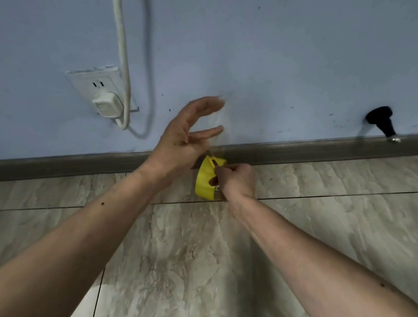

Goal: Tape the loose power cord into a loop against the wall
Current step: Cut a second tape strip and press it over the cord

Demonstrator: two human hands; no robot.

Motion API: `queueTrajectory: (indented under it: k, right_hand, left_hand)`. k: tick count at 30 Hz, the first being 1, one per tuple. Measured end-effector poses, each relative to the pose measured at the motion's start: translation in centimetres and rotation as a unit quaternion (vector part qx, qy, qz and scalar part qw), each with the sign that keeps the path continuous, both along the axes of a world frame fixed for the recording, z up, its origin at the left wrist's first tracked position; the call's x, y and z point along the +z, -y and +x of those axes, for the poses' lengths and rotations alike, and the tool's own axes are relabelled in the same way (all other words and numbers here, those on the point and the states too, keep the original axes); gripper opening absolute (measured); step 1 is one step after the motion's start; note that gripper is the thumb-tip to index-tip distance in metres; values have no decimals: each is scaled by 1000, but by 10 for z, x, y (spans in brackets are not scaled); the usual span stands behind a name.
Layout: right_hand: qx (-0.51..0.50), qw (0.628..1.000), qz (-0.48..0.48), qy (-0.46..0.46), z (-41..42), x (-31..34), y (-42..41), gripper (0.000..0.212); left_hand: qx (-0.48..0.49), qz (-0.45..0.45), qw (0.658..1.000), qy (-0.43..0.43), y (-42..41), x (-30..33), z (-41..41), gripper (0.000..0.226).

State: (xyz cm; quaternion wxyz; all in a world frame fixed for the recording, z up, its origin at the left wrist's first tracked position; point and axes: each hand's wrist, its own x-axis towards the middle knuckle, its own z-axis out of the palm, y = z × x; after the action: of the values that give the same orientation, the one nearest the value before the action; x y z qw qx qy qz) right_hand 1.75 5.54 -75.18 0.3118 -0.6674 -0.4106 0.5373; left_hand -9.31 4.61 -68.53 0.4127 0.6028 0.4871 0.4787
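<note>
I see the blue wall first, with the white cord hanging down it to the plug in the socket, up and left of both hands. My left hand, fingers spread and holding nothing, is nearer the cord. My right hand grips the yellow tape roll low by the baseboard.
</note>
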Motion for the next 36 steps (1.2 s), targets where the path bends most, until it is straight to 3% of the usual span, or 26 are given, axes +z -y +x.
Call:
queueTrajectory:
  k: [5,13,27,32,36]
  right_hand:
    - [22,1000,16,-7,12,-9,1,19]
    - [73,990,62,103,28,-18,-11,28]
    - [119,990,33,64,47,-21,-11,20]
    - [84,980,90,156,75,-40,-2,22]
    - [149,955,61,248,94,-57,11,26]
  left_hand:
    - [18,-13,999,-30,-1,7,-4,70]
    - [35,9,999,-22,5,14,-3,66]
    - [33,116,993,-12,-4,46,6,69]
    - [29,98,994,30,3,51,5,69]
    - [21,83,995,59,8,61,7,68]
